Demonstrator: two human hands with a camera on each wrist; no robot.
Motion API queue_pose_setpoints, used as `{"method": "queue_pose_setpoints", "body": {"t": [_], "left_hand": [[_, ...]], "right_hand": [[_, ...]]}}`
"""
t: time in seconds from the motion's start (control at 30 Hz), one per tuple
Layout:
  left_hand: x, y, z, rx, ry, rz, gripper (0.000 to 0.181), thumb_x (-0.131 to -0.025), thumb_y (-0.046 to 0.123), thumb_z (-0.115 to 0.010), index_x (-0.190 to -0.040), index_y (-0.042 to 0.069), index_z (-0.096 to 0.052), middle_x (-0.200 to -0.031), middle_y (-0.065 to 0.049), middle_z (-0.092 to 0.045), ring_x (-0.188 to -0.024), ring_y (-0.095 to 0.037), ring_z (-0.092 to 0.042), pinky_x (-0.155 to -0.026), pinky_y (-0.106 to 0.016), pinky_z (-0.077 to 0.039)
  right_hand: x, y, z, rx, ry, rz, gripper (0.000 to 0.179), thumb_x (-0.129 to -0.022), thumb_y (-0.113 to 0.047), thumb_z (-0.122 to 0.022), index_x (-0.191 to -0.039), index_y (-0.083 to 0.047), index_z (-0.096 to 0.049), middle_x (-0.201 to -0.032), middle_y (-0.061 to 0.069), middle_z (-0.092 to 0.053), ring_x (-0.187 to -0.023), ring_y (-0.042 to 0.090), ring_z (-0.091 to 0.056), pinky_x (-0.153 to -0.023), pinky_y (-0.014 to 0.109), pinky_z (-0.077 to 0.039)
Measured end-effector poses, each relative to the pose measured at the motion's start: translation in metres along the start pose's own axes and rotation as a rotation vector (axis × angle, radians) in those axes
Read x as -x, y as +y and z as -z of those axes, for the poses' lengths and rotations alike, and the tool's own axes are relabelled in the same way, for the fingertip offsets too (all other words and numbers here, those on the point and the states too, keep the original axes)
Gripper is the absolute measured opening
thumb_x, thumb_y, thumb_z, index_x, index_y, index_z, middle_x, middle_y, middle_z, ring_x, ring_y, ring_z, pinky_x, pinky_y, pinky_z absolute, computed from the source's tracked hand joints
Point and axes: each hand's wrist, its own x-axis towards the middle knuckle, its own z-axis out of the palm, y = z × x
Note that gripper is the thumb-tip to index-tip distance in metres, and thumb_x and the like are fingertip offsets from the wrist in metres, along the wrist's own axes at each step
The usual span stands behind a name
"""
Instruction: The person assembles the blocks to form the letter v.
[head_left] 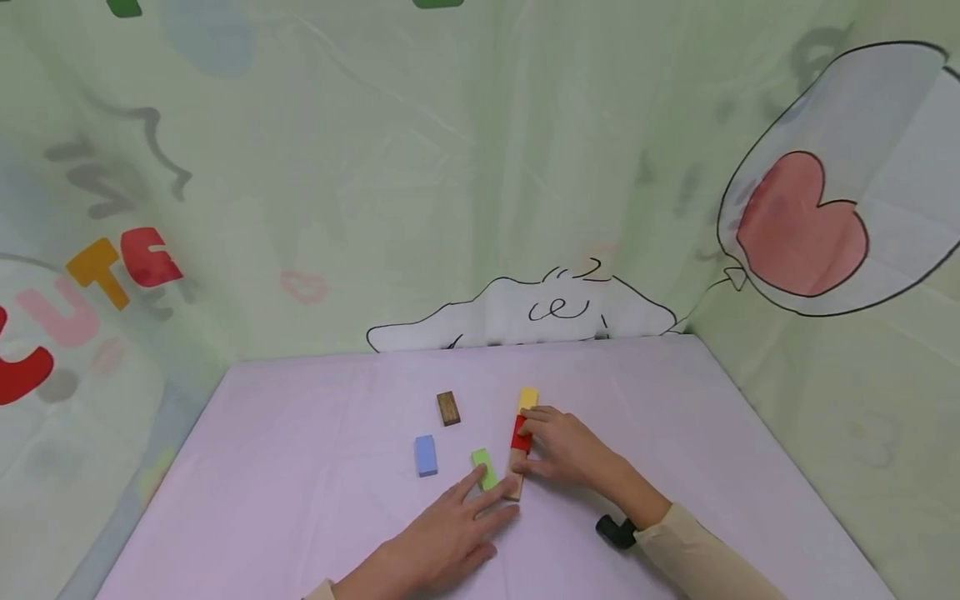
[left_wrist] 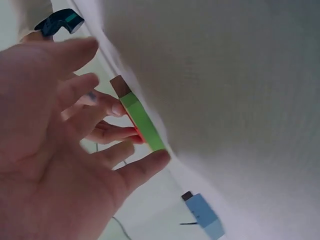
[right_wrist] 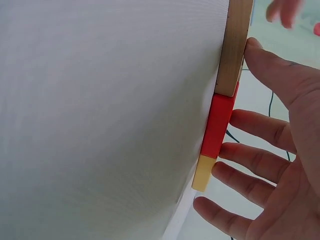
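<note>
A yellow block (head_left: 528, 398), a red block (head_left: 519, 433) and a plain wooden block (head_left: 516, 483) lie end to end in a row on the table. My right hand (head_left: 566, 446) reaches over this row from the right, its thumb at the wooden block and its fingertips at the red and yellow blocks (right_wrist: 204, 172). Left of the row lies a light green block (head_left: 486, 468). My left hand (head_left: 457, 533) has its fingers spread, one fingertip at the green block and another near the wooden block's close end.
A dark brown wooden block (head_left: 448, 408) lies farther back, left of the row. Closer in and farther left is a blue block (head_left: 425, 456). The table has a pale lilac cover (head_left: 300, 467), and printed curtains (head_left: 375, 167) hang behind it and at both sides.
</note>
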Motion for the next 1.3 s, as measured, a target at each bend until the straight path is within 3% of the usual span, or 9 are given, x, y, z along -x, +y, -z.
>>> {"method": "queue_pose_setpoints", "body": {"t": [0.1,0.2,0.43,0.8,0.97,1.07,1.3], "left_hand": [[0.001,-0.007,0.004,0.062,0.06,-0.004,0.055,-0.098,0.038,-0.056,-0.149,0.03,-0.038,-0.163,0.002,-0.027,-0.146,-0.036,-0.033,-0.112,-0.047,-0.042],[0.002,-0.015,0.01,0.137,0.112,0.037,0.052,-0.098,0.032,-0.058,-0.147,0.029,-0.042,-0.161,0.001,-0.033,-0.143,-0.033,-0.037,-0.108,-0.045,-0.046],[0.013,-0.033,0.013,0.29,0.171,0.212,0.052,-0.096,0.027,-0.061,-0.145,0.027,-0.045,-0.158,0.001,-0.036,-0.142,-0.032,-0.036,-0.106,-0.049,-0.047],[0.027,-0.071,0.015,0.354,0.317,0.404,0.053,-0.087,0.018,-0.073,-0.137,0.018,-0.056,-0.147,-0.005,-0.051,-0.129,-0.026,-0.044,-0.101,-0.046,-0.048],[0.035,-0.089,0.013,0.4,0.276,0.564,0.055,-0.085,0.021,-0.076,-0.136,0.018,-0.057,-0.145,-0.004,-0.053,-0.128,-0.025,-0.044,-0.104,-0.047,-0.046],[0.038,-0.096,0.011,0.424,0.235,0.622,0.054,-0.085,0.024,-0.076,-0.135,0.017,-0.058,-0.143,-0.003,-0.056,-0.127,-0.024,-0.046,-0.106,-0.046,-0.045],[0.038,-0.1,0.009,0.433,0.21,0.607,0.052,-0.085,0.026,-0.075,-0.133,0.013,-0.06,-0.14,-0.004,-0.059,-0.124,-0.025,-0.05,-0.105,-0.046,-0.046]], "right_hand": [[0.0,0.0,0.0,0.01,0.001,0.008,0.052,-0.077,-0.059,-0.073,-0.11,-0.018,-0.07,-0.136,0.008,-0.062,-0.13,0.031,-0.055,-0.101,0.052,-0.05],[0.0,-0.001,0.001,0.013,0.004,0.017,0.055,-0.078,-0.061,-0.072,-0.11,-0.017,-0.07,-0.136,0.009,-0.062,-0.129,0.032,-0.055,-0.101,0.051,-0.051],[0.002,-0.003,0.001,0.009,-0.002,0.003,0.055,-0.077,-0.059,-0.074,-0.11,-0.016,-0.07,-0.135,0.009,-0.063,-0.129,0.031,-0.055,-0.1,0.05,-0.052],[0.002,-0.002,0.0,-0.013,-0.005,0.006,0.051,-0.078,-0.056,-0.075,-0.109,-0.016,-0.069,-0.137,0.008,-0.061,-0.13,0.031,-0.054,-0.099,0.05,-0.052],[0.002,-0.002,0.001,-0.03,-0.011,0.009,0.05,-0.078,-0.055,-0.075,-0.109,-0.015,-0.069,-0.138,0.009,-0.06,-0.131,0.032,-0.053,-0.099,0.051,-0.052],[0.002,-0.003,0.001,-0.029,-0.008,0.02,0.05,-0.079,-0.054,-0.075,-0.109,-0.015,-0.069,-0.138,0.01,-0.061,-0.13,0.032,-0.053,-0.099,0.05,-0.052],[0.002,-0.003,0.002,0.0,0.017,0.033,0.049,-0.078,-0.053,-0.076,-0.107,-0.014,-0.07,-0.135,0.01,-0.063,-0.128,0.031,-0.056,-0.099,0.047,-0.053]]}}
